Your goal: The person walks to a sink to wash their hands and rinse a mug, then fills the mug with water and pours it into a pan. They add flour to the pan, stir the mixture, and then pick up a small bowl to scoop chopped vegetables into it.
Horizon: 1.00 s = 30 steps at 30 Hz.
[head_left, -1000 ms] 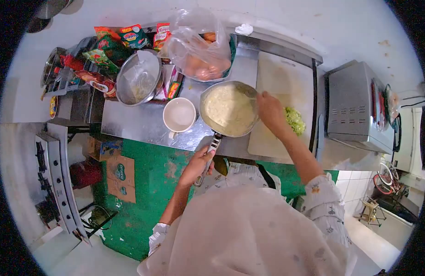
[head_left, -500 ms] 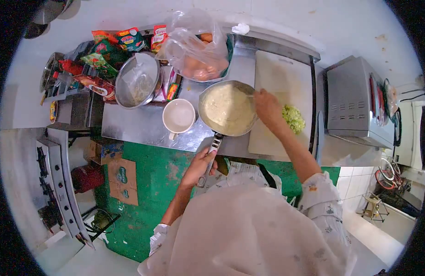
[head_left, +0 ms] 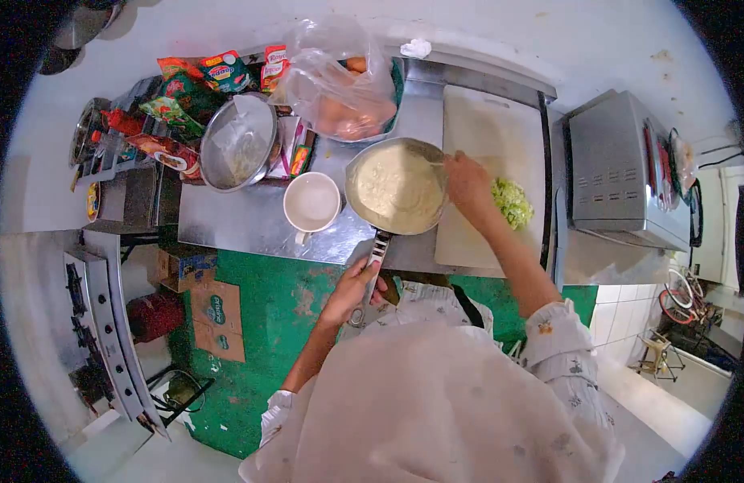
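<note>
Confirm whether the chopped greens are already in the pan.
No, the chopped greens lie in a heap on the cutting board, to the right of the pan, which holds only a pale mix.

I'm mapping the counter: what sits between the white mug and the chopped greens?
Head view: the pan of pale mixture, and the right hand holding a spoon at its rim, lie between mug and greens.

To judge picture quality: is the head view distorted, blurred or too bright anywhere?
Head view: strong fisheye, the counter edge bows and black corners ring it; light is soft, the white wall washed out; the pan and left hand are sharp, the utensil in the right hand too small to identify.
</note>
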Motion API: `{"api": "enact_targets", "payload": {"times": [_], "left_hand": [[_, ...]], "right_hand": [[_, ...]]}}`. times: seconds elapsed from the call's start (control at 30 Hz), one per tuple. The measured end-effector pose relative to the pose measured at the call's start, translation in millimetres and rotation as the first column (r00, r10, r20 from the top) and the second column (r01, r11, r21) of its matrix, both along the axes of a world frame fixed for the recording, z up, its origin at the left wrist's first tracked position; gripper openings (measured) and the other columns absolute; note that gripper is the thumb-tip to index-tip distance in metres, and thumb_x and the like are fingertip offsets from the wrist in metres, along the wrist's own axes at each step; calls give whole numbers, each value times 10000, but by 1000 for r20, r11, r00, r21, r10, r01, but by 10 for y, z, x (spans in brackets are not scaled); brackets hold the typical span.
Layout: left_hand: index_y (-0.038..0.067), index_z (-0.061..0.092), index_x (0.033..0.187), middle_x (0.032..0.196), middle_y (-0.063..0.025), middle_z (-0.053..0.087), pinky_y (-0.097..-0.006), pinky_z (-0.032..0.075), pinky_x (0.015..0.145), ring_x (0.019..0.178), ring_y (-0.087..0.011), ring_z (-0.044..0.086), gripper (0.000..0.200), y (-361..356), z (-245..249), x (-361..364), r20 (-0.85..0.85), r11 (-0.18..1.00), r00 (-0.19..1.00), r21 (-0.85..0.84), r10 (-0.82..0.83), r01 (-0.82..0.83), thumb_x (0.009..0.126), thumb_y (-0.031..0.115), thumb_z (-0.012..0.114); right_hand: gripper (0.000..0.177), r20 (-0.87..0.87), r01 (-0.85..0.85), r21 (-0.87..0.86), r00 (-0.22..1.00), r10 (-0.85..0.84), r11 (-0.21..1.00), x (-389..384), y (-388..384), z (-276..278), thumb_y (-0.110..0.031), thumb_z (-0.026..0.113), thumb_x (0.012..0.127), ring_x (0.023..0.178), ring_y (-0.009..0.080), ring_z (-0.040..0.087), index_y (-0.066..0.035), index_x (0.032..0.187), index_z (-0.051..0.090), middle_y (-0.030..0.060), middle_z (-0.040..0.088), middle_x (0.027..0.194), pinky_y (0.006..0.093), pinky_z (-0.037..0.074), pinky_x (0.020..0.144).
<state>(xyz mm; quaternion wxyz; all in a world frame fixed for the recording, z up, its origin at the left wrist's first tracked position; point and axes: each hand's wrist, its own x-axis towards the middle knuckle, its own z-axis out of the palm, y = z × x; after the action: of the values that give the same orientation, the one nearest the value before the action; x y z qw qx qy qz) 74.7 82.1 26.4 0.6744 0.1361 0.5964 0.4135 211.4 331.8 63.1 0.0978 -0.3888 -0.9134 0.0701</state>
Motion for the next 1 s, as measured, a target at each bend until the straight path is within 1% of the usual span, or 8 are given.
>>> {"api": "enact_targets", "payload": {"times": [0.17,0.27,0.37,0.43,0.57,0.67,0.8,1.0], "left_hand": [[89,483,1138,791,-70,598,-273,467,552,634,-130,558,338,-43,-7,-70,188,985,968,-84,167,-153,907,332,447],[106,509,1078,865,-53,609,-289,466,610,732,-133,559,275,-108,-82,-194,-54,980,979,-6,199,-199,897,308,464],[87,499,1042,903,-42,577,-343,456,714,830,-172,552,295,-237,-152,-349,-160,942,933,-43,323,-334,857,317,512],[90,468,1074,944,-22,544,-353,459,722,869,-178,540,314,-330,-255,-453,-312,829,770,144,556,-540,809,208,589],[74,437,1067,970,-35,514,-322,465,740,877,-149,523,418,-287,-311,-622,-437,709,560,474,704,-521,732,116,683],[62,398,1075,1069,-67,446,-297,432,794,945,-171,495,484,-258,-436,-719,-350,745,661,387,663,-543,702,64,707],[51,440,1049,1045,-67,475,-285,421,792,916,-152,500,447,-134,-458,-791,-307,781,718,277,624,-560,700,95,715],[33,616,914,903,-1,540,-240,405,711,810,-90,494,292,-16,-647,-978,-653,881,592,356,473,-311,670,137,738]], "right_hand": [[204,210,-214,-142,948,241,966,281,-127,15,-100,492,760,741,318,602,-38,940,567,185,588,838,427,495,637],[196,78,-130,-360,983,168,924,52,-273,-259,6,462,705,789,366,563,-26,866,570,185,551,847,445,457,700],[210,-171,-124,-124,980,102,984,-136,-162,-416,-3,462,717,786,356,571,-44,885,583,181,557,871,437,463,693],[199,-34,83,-112,996,-87,990,-169,-24,-249,-25,477,728,788,339,577,-63,890,587,174,557,878,434,466,680],[182,125,23,-77,992,-13,997,199,-41,13,-52,485,748,780,324,585,-70,897,588,168,567,865,425,472,664],[164,251,-83,-175,960,126,981,260,-167,-40,-55,491,754,775,323,586,-62,889,584,166,571,825,424,472,661],[188,34,-142,-227,988,153,963,41,-224,-358,-42,483,745,792,347,576,-40,915,561,175,564,858,446,473,671],[246,26,17,-32,1000,-16,999,108,47,-87,-3,481,709,800,369,564,-34,939,561,186,556,880,457,464,703]]}}
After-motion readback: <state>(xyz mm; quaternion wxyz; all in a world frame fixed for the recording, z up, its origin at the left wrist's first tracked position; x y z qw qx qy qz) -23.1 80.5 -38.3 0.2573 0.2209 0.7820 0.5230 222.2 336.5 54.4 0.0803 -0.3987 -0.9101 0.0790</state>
